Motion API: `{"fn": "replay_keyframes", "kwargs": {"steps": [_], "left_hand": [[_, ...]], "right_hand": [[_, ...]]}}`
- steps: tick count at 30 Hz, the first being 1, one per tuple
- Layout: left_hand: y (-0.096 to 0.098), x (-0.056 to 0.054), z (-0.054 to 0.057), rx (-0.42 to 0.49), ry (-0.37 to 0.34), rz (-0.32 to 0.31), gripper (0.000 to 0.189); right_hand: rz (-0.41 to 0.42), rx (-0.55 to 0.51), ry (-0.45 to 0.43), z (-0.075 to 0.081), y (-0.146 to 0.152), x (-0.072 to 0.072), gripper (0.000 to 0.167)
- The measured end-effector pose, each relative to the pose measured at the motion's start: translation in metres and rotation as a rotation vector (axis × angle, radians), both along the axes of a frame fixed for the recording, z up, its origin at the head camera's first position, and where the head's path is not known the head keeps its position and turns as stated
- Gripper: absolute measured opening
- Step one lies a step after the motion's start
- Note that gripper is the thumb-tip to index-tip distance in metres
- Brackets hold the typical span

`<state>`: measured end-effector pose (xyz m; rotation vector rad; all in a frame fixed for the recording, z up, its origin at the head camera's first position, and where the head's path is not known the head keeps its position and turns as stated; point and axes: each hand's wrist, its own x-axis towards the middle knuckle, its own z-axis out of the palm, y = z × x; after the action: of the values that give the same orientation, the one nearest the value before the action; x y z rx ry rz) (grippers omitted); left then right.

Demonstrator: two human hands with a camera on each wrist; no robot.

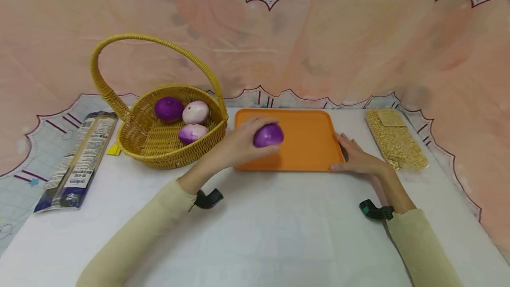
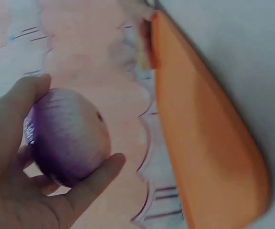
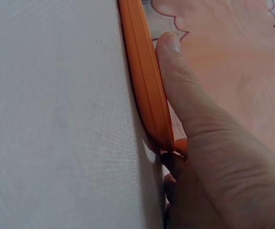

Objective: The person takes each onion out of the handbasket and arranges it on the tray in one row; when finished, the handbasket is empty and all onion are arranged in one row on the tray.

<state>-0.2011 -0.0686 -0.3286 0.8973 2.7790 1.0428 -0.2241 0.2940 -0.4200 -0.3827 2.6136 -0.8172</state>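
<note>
My left hand (image 1: 243,143) holds a purple onion (image 1: 268,135) above the left half of an orange tray (image 1: 307,138). In the left wrist view the onion (image 2: 70,138) shows a white, faintly striped side, with thumb and fingers curved round it and the tray (image 2: 209,138) apart from it. At the tray's front right corner my right hand (image 1: 360,158) grips the edge. The right wrist view shows that thumb (image 3: 175,71) over the rim, with the other fingers partly hidden beside the corner. A yellow wicker basket (image 1: 159,158) left of the tray contains purple-and-white onions (image 1: 196,112).
A long packet (image 1: 81,158) with blue ends lies left of the basket, near a small yellow tag (image 1: 113,149). To the right of the tray is a clear bag of yellow grains (image 1: 398,141). A patterned cloth hangs behind the white table (image 1: 279,234).
</note>
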Motion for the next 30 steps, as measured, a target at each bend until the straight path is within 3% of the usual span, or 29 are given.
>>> {"fn": "replay_keyframes", "kwargs": {"steps": [6,11,17,20,24,30], "left_hand": [[0.071,-0.057,-0.015,-0.003,-0.067,0.019,0.078],[0.109,-0.089,-0.040,0.039,-0.119,0.059,0.080],[0.142,-0.108,-0.057,0.030,-0.091,0.081,0.078],[0.154,-0.113,-0.060,-0.013,-0.054,0.089,0.078],[0.165,-0.118,-0.063,-0.074,-0.056,0.134,0.077],[0.173,-0.126,-0.067,-0.078,-0.065,0.155,0.076]], "right_hand": [[0.003,-0.009,-0.009,-0.004,0.000,-0.002,0.112],[-0.002,-0.023,-0.025,-0.007,-0.004,0.000,0.112],[-0.007,-0.026,-0.026,-0.006,-0.005,0.001,0.112],[-0.009,-0.024,-0.023,-0.004,-0.004,0.002,0.113],[-0.007,-0.025,-0.020,-0.002,-0.002,0.001,0.113],[-0.014,-0.002,-0.008,0.001,0.002,0.000,0.112]]}}
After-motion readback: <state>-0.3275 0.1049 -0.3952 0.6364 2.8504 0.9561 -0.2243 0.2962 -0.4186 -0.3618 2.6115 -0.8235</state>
